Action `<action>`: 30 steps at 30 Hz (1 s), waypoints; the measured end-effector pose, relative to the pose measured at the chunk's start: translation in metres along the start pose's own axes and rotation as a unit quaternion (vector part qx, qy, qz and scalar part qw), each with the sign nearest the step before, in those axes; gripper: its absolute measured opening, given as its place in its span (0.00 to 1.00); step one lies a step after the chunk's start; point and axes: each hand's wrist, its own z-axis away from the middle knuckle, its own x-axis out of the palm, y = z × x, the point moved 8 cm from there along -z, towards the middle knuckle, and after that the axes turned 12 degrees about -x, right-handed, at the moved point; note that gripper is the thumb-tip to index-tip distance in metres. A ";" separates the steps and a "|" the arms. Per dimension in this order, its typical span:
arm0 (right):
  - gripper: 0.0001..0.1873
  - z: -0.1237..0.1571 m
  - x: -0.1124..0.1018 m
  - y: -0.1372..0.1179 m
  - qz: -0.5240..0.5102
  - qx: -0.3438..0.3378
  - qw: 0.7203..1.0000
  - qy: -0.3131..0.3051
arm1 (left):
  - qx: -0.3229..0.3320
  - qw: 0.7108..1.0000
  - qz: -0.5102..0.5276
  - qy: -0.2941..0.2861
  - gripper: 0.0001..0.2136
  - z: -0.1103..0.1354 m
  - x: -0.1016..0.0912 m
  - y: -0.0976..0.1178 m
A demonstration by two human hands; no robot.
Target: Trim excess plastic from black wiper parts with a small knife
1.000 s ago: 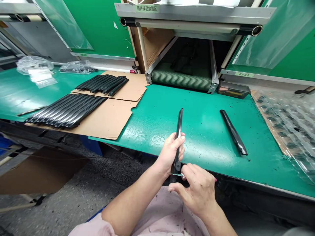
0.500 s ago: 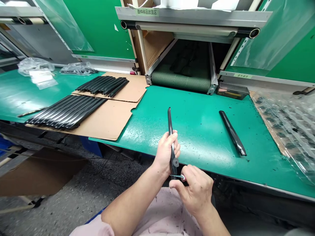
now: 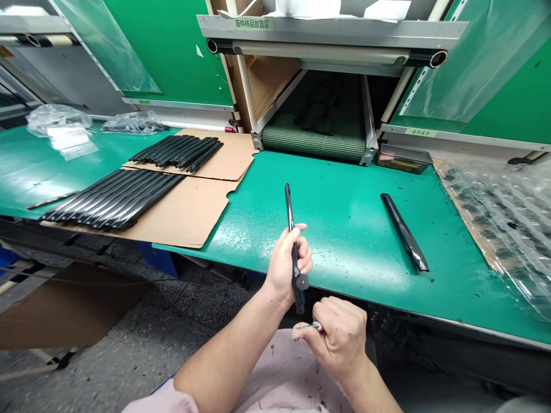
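My left hand (image 3: 282,265) is wrapped around a long, narrow black plastic part (image 3: 290,207), which points away from me. A small round tab with a hole sits near its lower end. Just below and to the right, my right hand (image 3: 343,335) is closed on a small knife (image 3: 317,326). Its thin blade shows beside the thumb, while the handle is mostly hidden in the fist. Blade and part are apart. On the green table (image 3: 344,229), a second black plastic part (image 3: 403,231) lies to the right.
Two rows of black parts (image 3: 112,198) lie on cardboard sheets (image 3: 193,215) at the left. Behind the table is a green conveyor belt (image 3: 314,143) under a metal shelf. Clear plastic trays (image 3: 508,218) fill the right side, near a small dark box (image 3: 404,159). Plastic bags (image 3: 60,120) lie far left.
My right hand and the knife have moved down, off the lower end of the black plastic part. The part in my left hand has shifted slightly left and turned a little.
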 end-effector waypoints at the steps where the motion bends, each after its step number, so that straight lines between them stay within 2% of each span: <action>1: 0.32 0.001 -0.001 0.000 -0.002 0.002 1.000 0.003 | -0.001 1.000 0.002 -0.010 0.13 0.000 0.001 0.001; 7: 0.29 -0.003 -0.003 0.017 -0.009 0.057 0.998 -0.024 | -0.013 0.999 -0.020 -0.033 0.18 0.001 0.001 0.001; 14: 0.30 -0.013 0.001 0.021 0.008 0.043 0.996 -0.079 | -0.039 0.996 -0.022 -0.071 0.16 0.003 0.006 -0.007; 22: 0.28 -0.011 -0.004 0.011 0.051 0.020 0.997 -0.048 | -0.035 0.997 0.015 -0.070 0.17 0.003 0.006 -0.003; 30: 0.27 -0.010 -0.005 0.010 0.069 0.028 0.996 -0.050 | -0.014 0.999 -0.013 -0.046 0.18 0.005 0.003 0.002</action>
